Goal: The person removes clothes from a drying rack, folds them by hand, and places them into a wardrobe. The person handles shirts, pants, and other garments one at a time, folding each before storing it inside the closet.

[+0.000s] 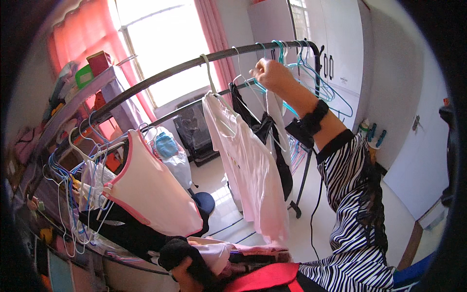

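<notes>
My right hand [271, 75] is raised just below the bar of a black metal clothes rack [219, 54], near several hangers; whether its curled fingers grip one cannot be told. Left of it, a pale pink long top [248, 164] hangs on a light hanger [208, 71], with a black garment [282, 160] behind. My left hand [186, 272] is low at the bottom edge, mostly hidden by a black band, near a pale pink cloth [215, 255]; its fingers are hidden. A cream sleeveless top with pink trim [157, 189] hangs on the left part of the rack.
Many empty wire hangers [65, 175] crowd the rack's left end, and teal hangers [324, 87] its right end. A white cabinet [343, 43] stands behind. A black cable [312, 226] runs down to the floor. Beneath the rack is a dark blue round stool seat [204, 203].
</notes>
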{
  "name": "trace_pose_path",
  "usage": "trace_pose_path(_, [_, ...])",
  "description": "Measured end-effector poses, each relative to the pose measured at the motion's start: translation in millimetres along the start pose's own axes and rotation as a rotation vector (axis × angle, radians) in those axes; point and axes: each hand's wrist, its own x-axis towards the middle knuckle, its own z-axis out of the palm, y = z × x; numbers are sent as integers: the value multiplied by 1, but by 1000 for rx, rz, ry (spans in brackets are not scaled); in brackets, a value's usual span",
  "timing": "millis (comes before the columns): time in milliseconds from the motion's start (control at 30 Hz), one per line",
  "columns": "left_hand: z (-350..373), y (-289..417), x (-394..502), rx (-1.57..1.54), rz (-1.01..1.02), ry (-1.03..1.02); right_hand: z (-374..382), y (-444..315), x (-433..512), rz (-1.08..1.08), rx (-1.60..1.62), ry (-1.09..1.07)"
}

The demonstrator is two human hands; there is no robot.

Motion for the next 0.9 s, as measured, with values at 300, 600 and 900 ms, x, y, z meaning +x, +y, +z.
trace_pose_path(300, [3,5,-12,-81,-47,22,15,-9,-18,203,861,-510])
trace_pose_path(600, [-16,7,-26,-133,-75,33,26,-11,-20,174,934,-550])
trace_pose_path(900, [-18,9,-27,-201,-80,60,32,14,-79,285,883,-809])
